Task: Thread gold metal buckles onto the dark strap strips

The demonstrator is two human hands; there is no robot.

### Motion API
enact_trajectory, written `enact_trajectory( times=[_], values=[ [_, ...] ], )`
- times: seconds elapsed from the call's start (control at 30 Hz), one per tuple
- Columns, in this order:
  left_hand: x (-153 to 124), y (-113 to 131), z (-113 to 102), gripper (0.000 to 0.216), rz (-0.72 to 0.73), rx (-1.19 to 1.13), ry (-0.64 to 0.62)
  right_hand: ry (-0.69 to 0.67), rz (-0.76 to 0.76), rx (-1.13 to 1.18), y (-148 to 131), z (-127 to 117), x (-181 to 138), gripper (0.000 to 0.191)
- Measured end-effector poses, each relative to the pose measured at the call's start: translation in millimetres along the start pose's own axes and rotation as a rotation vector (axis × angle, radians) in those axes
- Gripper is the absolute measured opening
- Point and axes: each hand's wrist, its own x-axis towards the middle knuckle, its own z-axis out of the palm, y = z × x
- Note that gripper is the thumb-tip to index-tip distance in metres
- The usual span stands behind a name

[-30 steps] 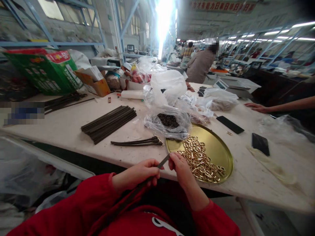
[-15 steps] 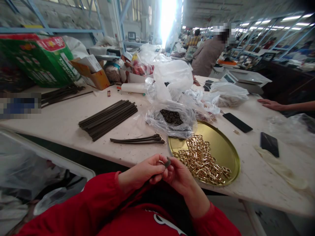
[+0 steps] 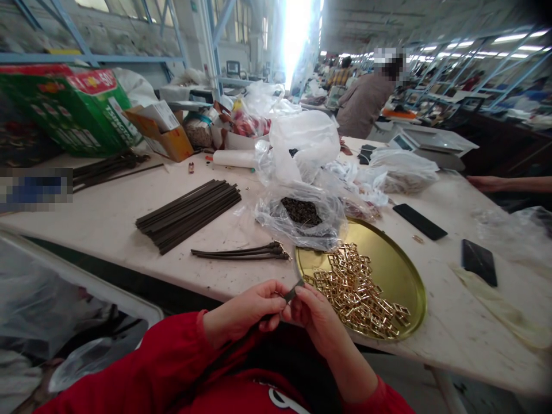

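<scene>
Close to my body at the table's front edge, my left hand (image 3: 254,306) and my right hand (image 3: 315,310) pinch a dark strap (image 3: 294,291) between them. Only a short piece of it shows above the fingers; the rest is hidden. Right of my hands lies a round gold tray (image 3: 388,253) with a heap of small gold buckles (image 3: 356,290). Several finished-looking straps with buckle ends (image 3: 241,251) rest just beyond my left hand. Farther left is a stack of flat dark straps (image 3: 190,213). An open plastic bag (image 3: 276,221) of small dark pieces (image 3: 302,210) stands behind the tray.
Two dark phones (image 3: 420,221) (image 3: 478,263) lie at the right. A co-worker's arm (image 3: 509,184) reaches in at the right edge. White plastic bags (image 3: 304,135), an orange carton (image 3: 175,141), a green box (image 3: 86,115) and a scale (image 3: 431,141) stand along the back.
The view has shifted slightly, so the table sits a little lower. More of the strap sticks up between my fingers. The co-worker's hand at the right has drawn back.
</scene>
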Motion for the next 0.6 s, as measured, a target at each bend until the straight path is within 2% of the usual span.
enact_trajectory(
  times=[0.13, 0.23, 0.33, 0.4, 0.5, 0.57, 0.6],
  values=[
    [-7, -1, -7, 0.016, -0.036, 0.118, -0.008, 0.108, -0.058, 0.050, -9, -13, 3, 0.027],
    [-22, 9, -23, 0.017, -0.105, 0.341, -0.001, 0.237, -0.242, 0.105, -29, -35, -1, 0.028],
    [-44, 27, -46, 0.020, -0.122, 0.578, 0.072, 0.276, -0.367, 0.057, -43, -57, -13, 0.026],
    [-58, 42, -61, 0.020, -0.105, 0.641, 0.178, 0.293, -0.389, -0.009, -44, -66, -23, 0.021],
    [-70, 62, -80, 0.019, 0.090, 0.499, 0.476, 0.290, -0.368, -0.200, -29, -65, -36, 0.017],
    [-67, 69, -82, 0.019, 0.285, 0.231, 0.647, 0.216, -0.329, -0.375, -12, -53, -43, 0.019],
    [-63, 71, -79, 0.019, 0.369, 0.085, 0.686, 0.159, -0.305, -0.464, -2, -44, -46, 0.019]
  ],
)
